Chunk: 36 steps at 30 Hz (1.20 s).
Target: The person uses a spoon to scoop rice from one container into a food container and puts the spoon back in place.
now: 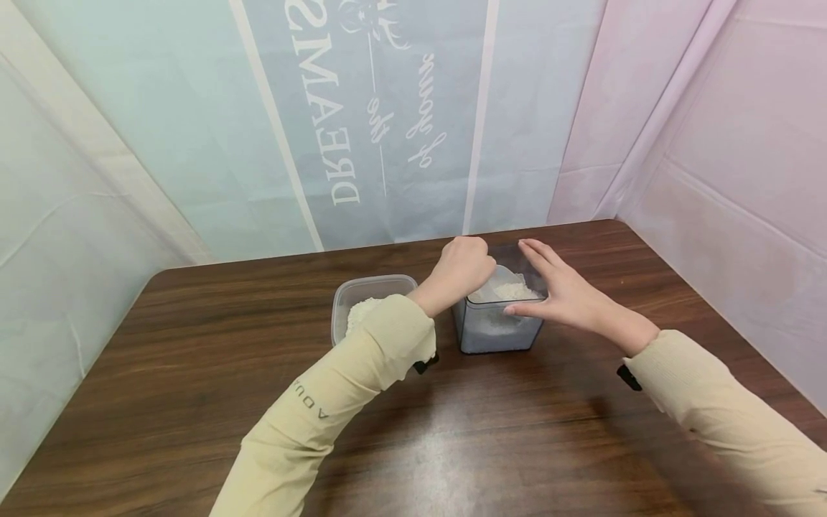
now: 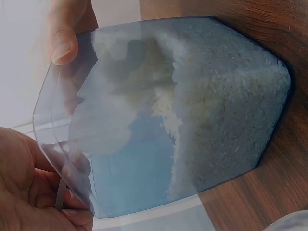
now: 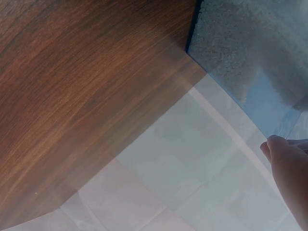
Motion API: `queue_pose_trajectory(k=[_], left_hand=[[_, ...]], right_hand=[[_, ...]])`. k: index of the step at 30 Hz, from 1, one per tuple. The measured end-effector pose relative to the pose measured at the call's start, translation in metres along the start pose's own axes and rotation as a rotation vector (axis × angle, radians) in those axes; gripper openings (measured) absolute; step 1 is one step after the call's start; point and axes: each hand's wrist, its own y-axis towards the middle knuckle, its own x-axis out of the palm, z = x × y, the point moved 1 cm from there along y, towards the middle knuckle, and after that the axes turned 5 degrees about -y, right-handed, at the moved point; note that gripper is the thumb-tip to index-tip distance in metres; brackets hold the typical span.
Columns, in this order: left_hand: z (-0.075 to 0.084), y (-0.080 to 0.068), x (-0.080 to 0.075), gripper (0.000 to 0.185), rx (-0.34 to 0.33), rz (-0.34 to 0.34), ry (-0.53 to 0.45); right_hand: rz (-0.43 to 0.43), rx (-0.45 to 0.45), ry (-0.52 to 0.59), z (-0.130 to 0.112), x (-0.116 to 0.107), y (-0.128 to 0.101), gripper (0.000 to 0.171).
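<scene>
A see-through blue-grey rice bin (image 1: 496,337) stands on the table, part filled with white rice (image 2: 226,101). My left hand (image 1: 461,269) is curled at the bin's left rim, gripping the thin handle of a translucent scoop (image 1: 502,278). The scoop's bowl is inside the bin at the rice, seen through the wall in the left wrist view. My right hand (image 1: 565,291) spans the bin's right side, thumb on the near wall and fingers at the far rim, holding it. Left of the bin sits a clear plastic tub (image 1: 339,294) with white rice in it, partly hidden by my left sleeve.
The brown wooden table (image 1: 491,445) runs up to a printed cloth curtain (image 1: 420,194) at the back. Pale cloth walls (image 1: 743,179) close off both sides. A black strap (image 1: 425,362) shows under the left cuff.
</scene>
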Motion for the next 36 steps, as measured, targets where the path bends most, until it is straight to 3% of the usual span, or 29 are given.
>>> queue_pose_trajectory(k=[7,36], left_hand=[[-0.001,0.0,-0.004,0.034,-0.034,0.012,-0.038],[-0.015,-0.011,-0.014,0.038,-0.068,0.043,-0.14]], right_hand=[[0.005,0.002,-0.009,-0.001,-0.001,0.001,0.099],[-0.013,0.016,-0.014,-0.001,-0.002,0.001,0.1]])
